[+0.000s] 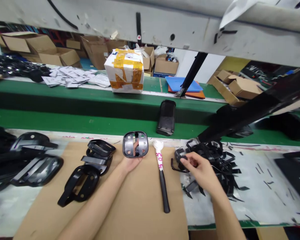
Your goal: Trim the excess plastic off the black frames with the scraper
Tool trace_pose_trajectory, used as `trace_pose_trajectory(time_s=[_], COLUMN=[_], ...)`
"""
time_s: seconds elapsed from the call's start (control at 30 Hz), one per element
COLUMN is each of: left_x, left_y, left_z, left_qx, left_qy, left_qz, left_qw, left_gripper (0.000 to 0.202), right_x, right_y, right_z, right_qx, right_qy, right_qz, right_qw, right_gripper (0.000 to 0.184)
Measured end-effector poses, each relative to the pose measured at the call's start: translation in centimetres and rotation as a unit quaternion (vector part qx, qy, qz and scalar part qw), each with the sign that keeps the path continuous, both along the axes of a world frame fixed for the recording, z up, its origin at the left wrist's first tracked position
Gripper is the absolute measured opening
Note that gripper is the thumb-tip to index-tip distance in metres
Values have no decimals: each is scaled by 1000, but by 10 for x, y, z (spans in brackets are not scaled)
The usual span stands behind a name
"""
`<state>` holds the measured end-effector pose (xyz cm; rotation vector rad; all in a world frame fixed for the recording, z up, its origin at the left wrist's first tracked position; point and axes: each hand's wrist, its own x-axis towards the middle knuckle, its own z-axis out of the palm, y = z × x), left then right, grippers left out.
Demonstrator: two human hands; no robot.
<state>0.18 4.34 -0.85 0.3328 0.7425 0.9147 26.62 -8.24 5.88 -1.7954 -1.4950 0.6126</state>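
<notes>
My left hand (132, 164) is closed around the lower edge of a squarish black plastic plate (128, 144) with rounded corners, round holes and a central slot. To the right, my right hand (202, 170) pinches a small black plastic bracket (180, 156) at the near left side of a heap of bent black strap-like parts (218, 156). Between the two hands lies a hammer (164, 191), its head wrapped in white with pink marks. Left of my left forearm, several black plates with raised handles (83, 183) rest on the cardboard sheet (135, 206).
More black plates (36, 166) are piled at the far left. A black mesh-like housing (166, 116) stands on the green conveyor (102, 123). Behind it is a taped white box (125, 71). A dark slanted post (240, 116) crosses the right side; a grey beam runs overhead.
</notes>
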Motion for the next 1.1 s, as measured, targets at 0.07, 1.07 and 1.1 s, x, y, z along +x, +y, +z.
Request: trace_pose_trajectory(time_s=[0.07, 1.07, 1.1], left_x=[2, -8, -8], left_y=[-1, 9, 9], left_z=[1, 2, 2], left_qx=[2, 64, 67], left_qy=[-6, 46, 51], left_qz=[-8, 72, 64], left_qw=[1000, 994, 994], left_gripper=[25, 42, 41], right_x=[0, -121, -121], right_y=[6, 45, 45], right_z=[14, -45, -46], right_qx=[-3, 126, 120], right_qy=[144, -102, -106], right_qz=[-43, 210, 210], right_qw=[989, 964, 965], right_gripper=[32, 34, 34])
